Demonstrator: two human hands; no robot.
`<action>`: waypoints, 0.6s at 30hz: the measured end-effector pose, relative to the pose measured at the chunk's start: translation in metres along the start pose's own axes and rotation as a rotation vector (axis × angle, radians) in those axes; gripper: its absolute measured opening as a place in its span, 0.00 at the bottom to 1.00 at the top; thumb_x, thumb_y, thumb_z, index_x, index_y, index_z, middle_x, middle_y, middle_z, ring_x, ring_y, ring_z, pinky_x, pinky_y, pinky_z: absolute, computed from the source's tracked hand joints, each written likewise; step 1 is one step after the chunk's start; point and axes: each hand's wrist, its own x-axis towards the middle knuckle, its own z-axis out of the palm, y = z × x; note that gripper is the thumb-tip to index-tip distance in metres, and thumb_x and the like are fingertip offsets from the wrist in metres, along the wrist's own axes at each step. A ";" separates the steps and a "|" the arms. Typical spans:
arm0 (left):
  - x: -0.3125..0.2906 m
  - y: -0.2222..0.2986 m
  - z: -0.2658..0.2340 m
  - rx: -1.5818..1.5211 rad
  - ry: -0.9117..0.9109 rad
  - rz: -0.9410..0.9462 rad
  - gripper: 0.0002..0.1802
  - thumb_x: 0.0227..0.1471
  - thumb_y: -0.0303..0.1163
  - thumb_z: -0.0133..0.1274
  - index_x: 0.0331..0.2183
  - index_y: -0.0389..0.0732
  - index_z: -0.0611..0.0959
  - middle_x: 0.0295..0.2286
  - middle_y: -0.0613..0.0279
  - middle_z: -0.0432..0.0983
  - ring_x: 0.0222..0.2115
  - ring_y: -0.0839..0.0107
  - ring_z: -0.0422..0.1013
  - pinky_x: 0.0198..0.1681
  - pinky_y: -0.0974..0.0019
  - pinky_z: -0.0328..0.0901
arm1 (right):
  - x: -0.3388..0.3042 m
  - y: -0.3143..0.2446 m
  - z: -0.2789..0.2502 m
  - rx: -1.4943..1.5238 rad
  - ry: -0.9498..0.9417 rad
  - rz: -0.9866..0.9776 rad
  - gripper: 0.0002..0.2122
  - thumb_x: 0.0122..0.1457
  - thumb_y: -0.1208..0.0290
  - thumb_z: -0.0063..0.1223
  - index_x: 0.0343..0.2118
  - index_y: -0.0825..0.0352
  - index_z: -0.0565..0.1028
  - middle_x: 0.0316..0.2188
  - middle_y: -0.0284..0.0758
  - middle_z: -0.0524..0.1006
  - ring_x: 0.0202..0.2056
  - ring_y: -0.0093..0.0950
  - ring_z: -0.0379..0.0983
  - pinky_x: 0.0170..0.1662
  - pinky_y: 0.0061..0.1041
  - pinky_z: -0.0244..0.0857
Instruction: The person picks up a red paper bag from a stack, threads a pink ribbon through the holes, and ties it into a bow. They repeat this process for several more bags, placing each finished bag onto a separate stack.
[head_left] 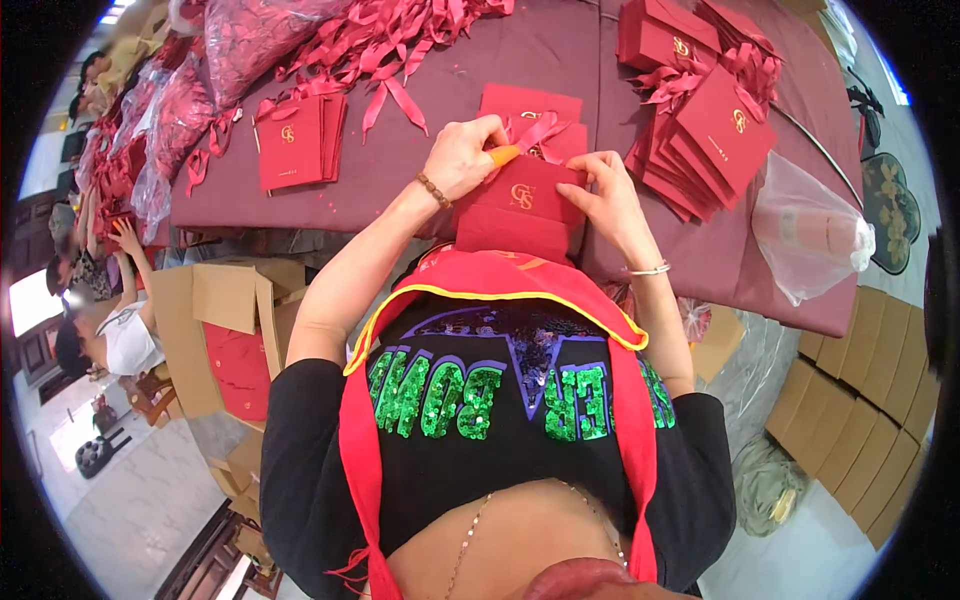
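In front of me at the table's near edge lies a red paper gift bag (500, 200) with a gold emblem, over other red bags. My right hand (607, 195) is closed on its right upper edge, thumb on the front. My left hand (465, 160) is closed at the bag's top, pinching a pinkish-red ribbon (540, 130). Something orange (505, 155) shows at the left fingertips; whether it is a finger cover or a tool handle I cannot tell. Behind the front bag, another red bag (530, 100) lies flat.
Bags with ribbons (725, 130) are piled right; a smaller stack (300, 145) stands left. Loose ribbons (400, 50) and plastic sacks (250, 45) cover the far left. A translucent bag (810, 230) hangs over the right edge. Cartons (215, 300) flank me; other people work at left.
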 end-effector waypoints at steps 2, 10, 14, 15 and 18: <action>-0.002 0.004 0.003 0.012 0.103 0.055 0.09 0.43 0.31 0.58 0.24 0.36 0.76 0.18 0.54 0.73 0.18 0.66 0.70 0.21 0.65 0.62 | 0.003 0.004 0.004 0.020 0.002 -0.004 0.15 0.43 0.70 0.62 0.36 0.66 0.75 0.34 0.34 0.66 0.34 0.26 0.63 0.40 0.22 0.61; -0.023 0.014 0.029 0.011 0.107 0.216 0.06 0.45 0.30 0.53 0.28 0.38 0.77 0.24 0.53 0.75 0.27 0.57 0.73 0.29 0.59 0.66 | 0.009 0.006 0.016 -0.003 0.023 0.022 0.14 0.44 0.69 0.61 0.35 0.67 0.74 0.35 0.38 0.67 0.36 0.32 0.67 0.40 0.26 0.63; -0.025 0.008 0.038 0.176 0.118 0.246 0.07 0.45 0.28 0.53 0.30 0.38 0.79 0.25 0.51 0.76 0.26 0.59 0.74 0.28 0.63 0.66 | 0.009 0.000 0.014 -0.005 0.031 0.003 0.13 0.44 0.69 0.62 0.33 0.67 0.75 0.35 0.36 0.67 0.35 0.27 0.66 0.40 0.24 0.62; -0.024 0.008 0.040 0.214 0.123 0.234 0.06 0.45 0.28 0.53 0.29 0.38 0.79 0.25 0.51 0.75 0.26 0.58 0.74 0.28 0.62 0.66 | 0.009 -0.001 0.014 0.010 0.033 0.000 0.13 0.44 0.69 0.61 0.33 0.68 0.75 0.35 0.36 0.67 0.35 0.27 0.66 0.40 0.24 0.62; -0.023 0.011 0.042 0.258 0.133 0.217 0.06 0.44 0.29 0.53 0.28 0.38 0.79 0.24 0.51 0.75 0.25 0.56 0.73 0.27 0.60 0.66 | 0.009 -0.002 0.014 0.029 0.041 -0.005 0.13 0.45 0.70 0.60 0.33 0.68 0.75 0.35 0.37 0.67 0.36 0.29 0.66 0.40 0.25 0.62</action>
